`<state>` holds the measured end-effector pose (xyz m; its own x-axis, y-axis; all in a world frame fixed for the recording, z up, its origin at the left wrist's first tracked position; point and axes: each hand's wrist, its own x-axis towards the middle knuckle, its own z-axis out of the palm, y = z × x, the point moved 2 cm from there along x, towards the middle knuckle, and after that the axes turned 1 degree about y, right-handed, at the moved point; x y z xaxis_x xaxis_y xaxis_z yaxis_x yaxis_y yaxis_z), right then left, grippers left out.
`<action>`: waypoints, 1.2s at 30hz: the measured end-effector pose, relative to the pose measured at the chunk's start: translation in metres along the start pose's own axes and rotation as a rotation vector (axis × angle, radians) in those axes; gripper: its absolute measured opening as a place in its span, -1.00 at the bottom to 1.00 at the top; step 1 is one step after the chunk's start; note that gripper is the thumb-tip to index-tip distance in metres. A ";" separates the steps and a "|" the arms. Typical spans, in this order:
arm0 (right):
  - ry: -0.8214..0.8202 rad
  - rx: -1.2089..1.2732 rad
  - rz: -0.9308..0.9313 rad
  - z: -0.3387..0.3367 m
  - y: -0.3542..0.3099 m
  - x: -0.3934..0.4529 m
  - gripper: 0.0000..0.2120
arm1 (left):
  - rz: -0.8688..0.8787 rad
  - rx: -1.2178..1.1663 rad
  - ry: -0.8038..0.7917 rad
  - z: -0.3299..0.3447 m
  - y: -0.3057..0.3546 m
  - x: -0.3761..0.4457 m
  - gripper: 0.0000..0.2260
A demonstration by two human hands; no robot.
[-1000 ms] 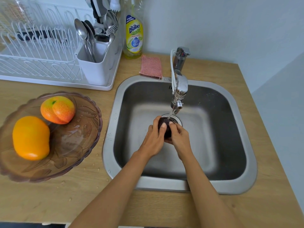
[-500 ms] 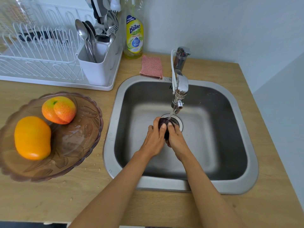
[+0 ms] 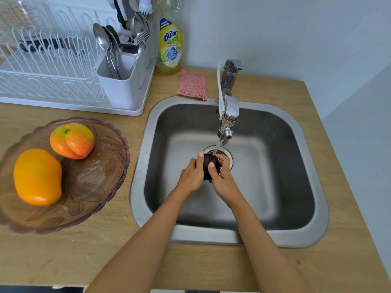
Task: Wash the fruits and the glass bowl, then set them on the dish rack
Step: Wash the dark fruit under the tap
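Hands (left [image 3: 191, 176], right [image 3: 222, 178]) gripping dark fruit [image 3: 208, 164], under faucet [image 3: 229, 115]

Left hand [image 3: 191, 176], right hand [image 3: 222, 178]: fingers curled together.

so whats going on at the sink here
A person is washing a dark fruit under the running tap, over the drain of the sink. The left hand and right hand both grip it. An orange mango and a peach sit in the glass bowl on the counter, not yet moved to the dish rack.
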<state>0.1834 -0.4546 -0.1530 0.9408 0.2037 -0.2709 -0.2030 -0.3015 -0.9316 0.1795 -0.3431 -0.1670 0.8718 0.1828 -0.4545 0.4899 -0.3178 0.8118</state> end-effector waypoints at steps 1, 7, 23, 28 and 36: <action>-0.011 0.004 -0.024 0.000 0.000 -0.002 -0.73 | -0.029 -0.010 -0.007 -0.001 0.000 0.001 -0.31; 0.126 0.042 0.000 0.001 -0.002 0.000 -0.83 | 0.013 -0.101 -0.044 0.003 0.006 -0.008 -0.42; 0.029 0.326 0.387 -0.002 -0.001 0.009 -0.55 | 0.333 -0.022 0.030 0.004 0.004 -0.009 -0.75; 0.037 0.179 0.276 0.001 -0.002 0.006 -0.58 | 0.177 -0.066 0.034 0.001 0.005 -0.008 -0.64; 0.090 -0.032 0.050 -0.002 -0.004 -0.002 -0.74 | -0.074 -0.126 -0.118 0.001 0.003 -0.001 -0.38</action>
<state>0.1828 -0.4559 -0.1486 0.9506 0.1035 -0.2928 -0.2431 -0.3389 -0.9089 0.1799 -0.3452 -0.1642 0.8316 0.0881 -0.5484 0.5545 -0.1872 0.8108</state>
